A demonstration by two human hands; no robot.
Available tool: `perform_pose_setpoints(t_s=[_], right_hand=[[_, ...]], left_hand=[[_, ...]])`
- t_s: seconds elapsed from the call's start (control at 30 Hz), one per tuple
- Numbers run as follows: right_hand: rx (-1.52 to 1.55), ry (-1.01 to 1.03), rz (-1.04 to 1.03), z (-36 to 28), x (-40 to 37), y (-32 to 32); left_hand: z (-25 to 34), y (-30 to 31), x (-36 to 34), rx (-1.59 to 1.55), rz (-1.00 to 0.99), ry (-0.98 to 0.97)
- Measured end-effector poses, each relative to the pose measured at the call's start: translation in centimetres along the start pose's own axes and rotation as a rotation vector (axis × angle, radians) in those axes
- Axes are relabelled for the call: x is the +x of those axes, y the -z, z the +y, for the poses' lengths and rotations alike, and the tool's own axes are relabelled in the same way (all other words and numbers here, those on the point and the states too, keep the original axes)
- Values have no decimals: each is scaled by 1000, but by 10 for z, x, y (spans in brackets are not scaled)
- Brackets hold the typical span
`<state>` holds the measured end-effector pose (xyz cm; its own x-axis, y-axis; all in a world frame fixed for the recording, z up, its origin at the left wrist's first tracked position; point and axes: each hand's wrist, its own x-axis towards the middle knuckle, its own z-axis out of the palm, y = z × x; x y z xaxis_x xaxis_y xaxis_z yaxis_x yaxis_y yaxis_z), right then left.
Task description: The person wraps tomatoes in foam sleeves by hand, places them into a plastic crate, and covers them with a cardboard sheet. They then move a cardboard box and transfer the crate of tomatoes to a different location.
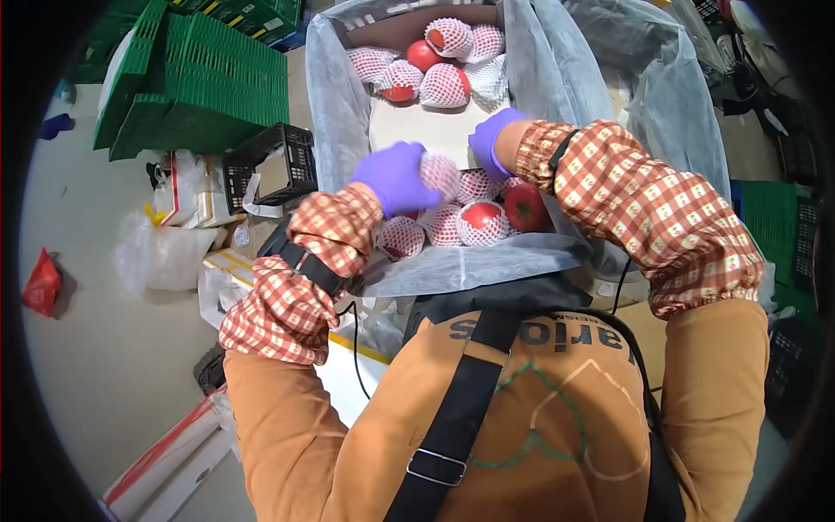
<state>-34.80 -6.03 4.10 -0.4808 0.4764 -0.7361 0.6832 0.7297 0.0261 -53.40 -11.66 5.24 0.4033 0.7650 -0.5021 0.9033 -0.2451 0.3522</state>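
My left hand [396,178], in a purple glove, grips a tomato wrapped in white foam net [440,172] over the near end of a lined cardboard box [337,113]. In the same purple glove, my right hand [492,139] hovers just right of it, fingers bent down toward the box, and I cannot see whether it holds anything. Below the hands lie several netted tomatoes [481,222] and one bare red tomato [525,207]. More netted tomatoes [445,85] sit at the far end of the box.
Stacked green plastic crates [204,83] stand at the back left, a black crate [270,165] beside the box. Plastic bags and cartons [165,252] litter the floor at left, with a red bag [42,283] further out. Another lined bin [661,87] stands at right.
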Motion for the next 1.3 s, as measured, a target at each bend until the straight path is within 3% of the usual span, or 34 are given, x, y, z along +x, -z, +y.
perform_pose_setpoints(t_s=[0.13,0.2,0.23,0.3,0.33,0.4,0.43,0.47,0.57,0.63,0.73,0.8,0.9,1.03,1.13,1.3], right_hand=[[-53,-80,223,-33,27,-26],[-179,-72,325,-42,36,-33],[-165,-83,346,-41,42,-33],[-160,-58,321,-37,50,-30],[-153,-47,219,-36,50,-25],[-217,14,176,-35,53,-25],[-219,17,175,-31,54,-22],[-140,-16,301,-27,52,-16],[-2,-42,530,7,47,6],[2,-127,423,41,45,23],[67,-17,129,83,76,-2],[245,-21,146,61,50,-12],[235,29,50,18,27,-29],[252,-2,76,4,32,-35],[283,2,143,15,26,-31],[329,-141,433,28,43,-22]], left_hand=[[-23,33,1,-194,276,216],[-40,17,16,-195,819,26],[-45,11,18,-201,818,41],[-28,21,13,-100,1097,-26],[-25,20,8,-107,1092,-11],[-22,17,2,-387,514,89],[-17,9,-1,-364,418,117],[-12,9,-5,-213,254,131],[-8,-14,-2,-85,61,83],[1,-19,6,67,-155,162],[-8,-58,37,152,-69,240],[-16,-69,61,138,-120,291],[-13,-62,74,79,-50,233],[-7,-66,90,246,14,75],[-6,-48,91,115,105,102],[-32,-6,99,78,121,69]])
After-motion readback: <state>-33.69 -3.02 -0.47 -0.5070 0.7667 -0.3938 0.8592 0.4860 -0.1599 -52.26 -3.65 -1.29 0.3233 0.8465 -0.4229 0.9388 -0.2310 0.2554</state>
